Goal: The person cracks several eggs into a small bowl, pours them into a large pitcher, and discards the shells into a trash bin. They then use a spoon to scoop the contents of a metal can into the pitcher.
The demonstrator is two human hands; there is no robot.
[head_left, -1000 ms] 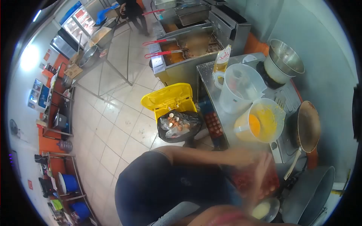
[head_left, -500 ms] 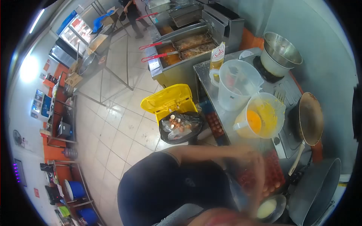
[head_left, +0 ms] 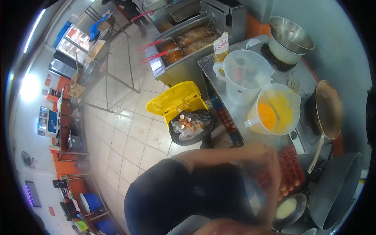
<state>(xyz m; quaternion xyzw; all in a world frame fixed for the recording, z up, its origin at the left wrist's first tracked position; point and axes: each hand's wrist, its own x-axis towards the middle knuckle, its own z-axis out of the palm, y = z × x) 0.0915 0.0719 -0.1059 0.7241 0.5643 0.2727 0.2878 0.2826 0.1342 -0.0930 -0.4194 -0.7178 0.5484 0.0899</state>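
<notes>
Together, left hand [head_left: 259, 150], right hand [head_left: 273, 158], perhaps touching; forearms [head_left: 225, 154] angled.

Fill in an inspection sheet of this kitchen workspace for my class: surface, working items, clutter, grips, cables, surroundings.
Surface: metal counter, crowded, some bare metal showing.
Working items: eggs in a red tray; jug with yellow liquid upright; bowl with pale contents beside the tray.
Clutter: clear jug, frying pan and large pot nearby.
Grips: left hand and right hand close together near the tray; blurred, grasp cannot be told.
Cables: nothing seen for certain.
Surroundings: open yellow bin holding eggshells; fryer beyond the counter; another person in the background.
</notes>
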